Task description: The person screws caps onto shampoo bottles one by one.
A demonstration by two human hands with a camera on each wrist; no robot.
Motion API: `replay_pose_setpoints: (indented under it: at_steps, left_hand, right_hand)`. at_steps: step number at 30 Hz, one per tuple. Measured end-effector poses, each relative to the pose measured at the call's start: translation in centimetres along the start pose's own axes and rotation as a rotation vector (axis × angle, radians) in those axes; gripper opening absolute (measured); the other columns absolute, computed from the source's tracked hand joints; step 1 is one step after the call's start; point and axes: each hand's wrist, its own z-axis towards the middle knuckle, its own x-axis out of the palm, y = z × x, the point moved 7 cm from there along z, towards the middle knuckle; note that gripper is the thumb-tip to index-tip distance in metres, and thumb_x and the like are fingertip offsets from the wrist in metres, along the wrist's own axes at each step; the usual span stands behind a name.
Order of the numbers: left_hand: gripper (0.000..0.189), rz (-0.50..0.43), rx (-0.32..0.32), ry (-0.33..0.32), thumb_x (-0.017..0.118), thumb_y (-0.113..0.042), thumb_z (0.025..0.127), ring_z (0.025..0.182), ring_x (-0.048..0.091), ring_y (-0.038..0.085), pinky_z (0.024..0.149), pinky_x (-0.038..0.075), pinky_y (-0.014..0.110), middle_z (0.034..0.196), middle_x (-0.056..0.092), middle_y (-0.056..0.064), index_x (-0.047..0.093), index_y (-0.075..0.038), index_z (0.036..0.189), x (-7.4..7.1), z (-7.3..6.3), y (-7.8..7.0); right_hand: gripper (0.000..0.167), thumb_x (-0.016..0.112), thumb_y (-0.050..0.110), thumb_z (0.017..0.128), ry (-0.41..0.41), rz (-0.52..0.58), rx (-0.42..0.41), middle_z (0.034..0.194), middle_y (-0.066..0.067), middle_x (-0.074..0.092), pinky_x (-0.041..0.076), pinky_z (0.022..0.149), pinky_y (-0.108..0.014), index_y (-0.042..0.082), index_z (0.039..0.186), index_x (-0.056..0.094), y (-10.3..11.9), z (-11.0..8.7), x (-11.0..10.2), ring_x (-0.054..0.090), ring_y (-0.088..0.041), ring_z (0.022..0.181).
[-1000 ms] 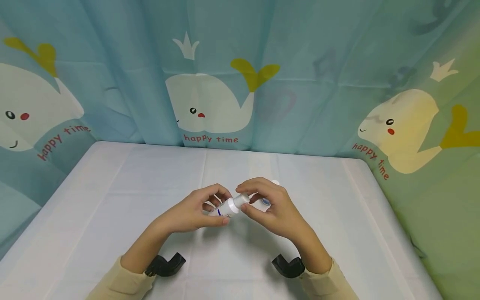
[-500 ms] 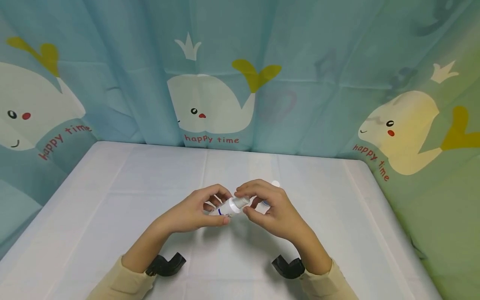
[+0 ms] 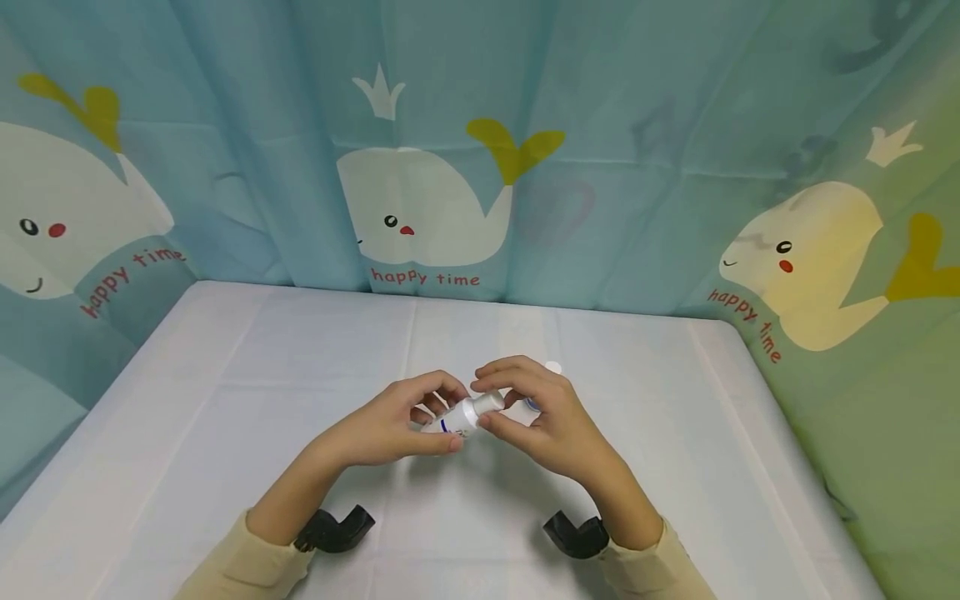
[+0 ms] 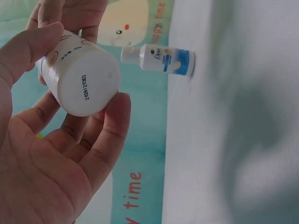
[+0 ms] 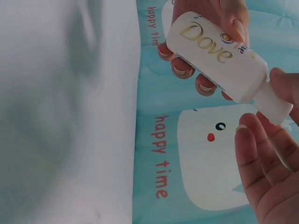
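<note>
A small white Dove bottle (image 5: 215, 53) is held tilted above the table, its silvery-white cap (image 3: 489, 402) towards the right. My left hand (image 3: 386, 421) grips its body between thumb and curled fingers; the bottle's printed base shows in the left wrist view. At the cap, my right hand (image 3: 551, 417) pinches with the thumb on one side and fingertips around the other. Behind my right hand, a second Dove bottle (image 4: 166, 59), white and blue, stands upright on the table; the hand partly covers it in the head view.
A white cloth covers the table (image 3: 315, 342). Behind it and along the sides hangs a blue-green curtain (image 3: 615, 225) printed with whales. Black curved mounts (image 3: 337, 531) sit at both wrists, by the beige sleeves.
My right thumb and fingertips shift slightly on the cap: the thumb stands a little off it half a second ago and touches it now. The bottle moves slightly right.
</note>
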Motion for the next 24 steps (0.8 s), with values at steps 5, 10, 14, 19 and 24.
replay_pose_setpoints:
  at_steps: [5, 10, 14, 19, 24]
  left_hand:
    - [0.039, 0.01, -0.016, -0.012, 0.079, -0.025, 0.087, 0.102, 0.058, 0.02, 0.088, 0.052, 0.038, 0.118, 0.06, -0.002, 0.059, -0.022, 0.121, -0.1, 0.02, 0.02]
    - [0.039, 0.007, -0.017, -0.022, 0.08, -0.025, 0.086, 0.101, 0.058, 0.021, 0.087, 0.052, 0.039, 0.117, 0.061, -0.003, 0.06, -0.023, 0.119, -0.29, -0.01, -0.07]
    - [0.039, 0.0, -0.004, -0.014, 0.08, -0.027, 0.086, 0.099, 0.059, 0.021, 0.085, 0.053, 0.037, 0.115, 0.062, -0.003, 0.06, -0.023, 0.119, -0.25, 0.0, -0.12]
    - [0.039, -0.009, 0.008, -0.008, 0.08, -0.025, 0.086, 0.099, 0.061, 0.02, 0.085, 0.053, 0.036, 0.114, 0.063, -0.003, 0.06, -0.022, 0.119, -0.16, -0.04, -0.26]
    - [0.039, -0.02, 0.023, 0.004, 0.08, -0.022, 0.086, 0.099, 0.061, 0.02, 0.086, 0.053, 0.036, 0.115, 0.063, -0.002, 0.06, -0.021, 0.12, 0.05, -0.04, -0.37]
  right_hand:
    - [0.026, 0.078, 0.01, 0.086, 0.021, 0.028, -0.029, 0.116, -0.003, 0.068, 0.058, 0.076, -0.029, 0.014, 0.11, 0.07, 0.11, -0.04, 0.14, 0.064, -0.016, 0.108]
    - [0.031, 0.073, 0.0, 0.086, 0.053, 0.031, -0.023, 0.112, 0.001, 0.069, 0.058, 0.073, -0.029, 0.014, 0.113, 0.069, 0.09, 0.0, 0.07, 0.064, -0.013, 0.103]
    - [0.031, 0.073, 0.002, 0.087, 0.053, 0.016, -0.006, 0.109, 0.002, 0.07, 0.058, 0.072, -0.028, 0.014, 0.115, 0.069, 0.06, 0.06, -0.04, 0.064, -0.01, 0.097]
    - [0.03, 0.077, 0.009, 0.087, 0.039, 0.012, 0.0, 0.11, 0.0, 0.07, 0.057, 0.073, -0.029, 0.015, 0.115, 0.069, 0.08, 0.09, -0.04, 0.064, -0.011, 0.097]
    - [0.028, 0.079, 0.013, 0.087, 0.021, 0.016, -0.01, 0.111, 0.0, 0.069, 0.056, 0.076, -0.03, 0.015, 0.113, 0.07, 0.23, 0.08, 0.01, 0.064, -0.012, 0.1]
